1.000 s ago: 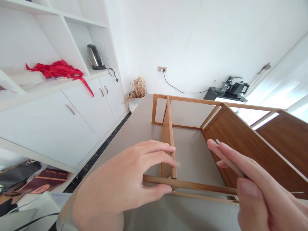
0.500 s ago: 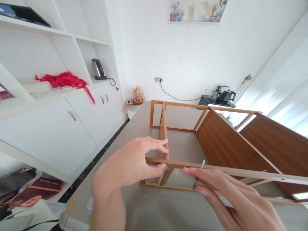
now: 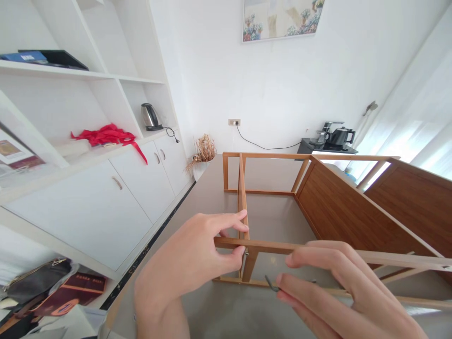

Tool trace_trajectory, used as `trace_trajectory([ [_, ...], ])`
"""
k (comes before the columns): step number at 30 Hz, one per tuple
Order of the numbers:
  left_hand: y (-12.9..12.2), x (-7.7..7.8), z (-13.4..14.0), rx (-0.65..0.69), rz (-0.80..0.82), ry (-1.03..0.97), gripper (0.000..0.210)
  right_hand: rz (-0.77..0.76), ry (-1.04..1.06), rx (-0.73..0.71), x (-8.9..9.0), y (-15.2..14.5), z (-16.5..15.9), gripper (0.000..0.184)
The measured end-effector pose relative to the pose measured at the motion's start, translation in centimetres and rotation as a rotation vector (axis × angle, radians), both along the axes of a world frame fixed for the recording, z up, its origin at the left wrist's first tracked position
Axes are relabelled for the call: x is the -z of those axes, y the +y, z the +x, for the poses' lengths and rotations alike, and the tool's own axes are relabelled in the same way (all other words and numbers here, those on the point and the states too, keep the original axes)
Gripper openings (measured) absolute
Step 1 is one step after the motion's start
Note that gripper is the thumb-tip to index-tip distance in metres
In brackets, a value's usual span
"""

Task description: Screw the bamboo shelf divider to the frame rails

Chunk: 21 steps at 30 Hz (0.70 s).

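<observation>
My left hand (image 3: 197,252) grips the wooden shelf frame where a narrow crossboard (image 3: 242,188) meets the near rail (image 3: 282,246). Its fingers lie over the crossboard and its thumb presses the rail's near face, beside a small metal screw (image 3: 246,252) that sticks out there. Between the thumb and fingers of my right hand (image 3: 339,287) is a bent hex key (image 3: 270,284), its short end pointing left, below and to the right of the screw and apart from it. Part of the key is hidden by the fingers.
The frame lies on a grey table (image 3: 208,310), with wooden panels (image 3: 353,207) to the right. White cabinets (image 3: 81,197) line the left, holding a kettle (image 3: 150,117) and red ribbon (image 3: 109,135). A dried plant (image 3: 205,150) stands beyond; a black kettle (image 3: 341,136) sits back right.
The hex key has turned from nearly upright to pointing left and lower, and my right fingers have shifted around it. My left hand keeps its hold. The view has tilted up slightly.
</observation>
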<state>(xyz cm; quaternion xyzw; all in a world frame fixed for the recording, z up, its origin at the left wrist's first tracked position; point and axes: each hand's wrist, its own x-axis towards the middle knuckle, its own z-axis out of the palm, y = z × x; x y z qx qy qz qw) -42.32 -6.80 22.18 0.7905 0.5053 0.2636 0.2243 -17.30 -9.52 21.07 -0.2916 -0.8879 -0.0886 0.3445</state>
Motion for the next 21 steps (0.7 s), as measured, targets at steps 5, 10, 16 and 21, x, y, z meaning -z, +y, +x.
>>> trace_trajectory([
  [5, 0.0, 0.3, 0.1, -0.015, -0.011, 0.009, 0.032, -0.138, -0.050, -0.101, -0.2, 0.4, -0.5, 0.015],
  [10, 0.1, 0.4, -0.2, 0.017, 0.001, 0.003, 0.032, -0.109, -0.021, -0.092, 0.7, 0.5, -1.2, 0.017],
  [16, -0.1, 0.2, -0.4, 0.057, -0.057, -0.042, 0.035, -0.108, 0.056, -0.027, 2.3, 1.2, -1.2, 0.016],
  [21, -1.0, 0.2, 0.2, 0.024, -0.001, 0.037, 0.036, -0.084, 0.007, -0.101, 2.0, 1.3, -1.1, 0.027],
])
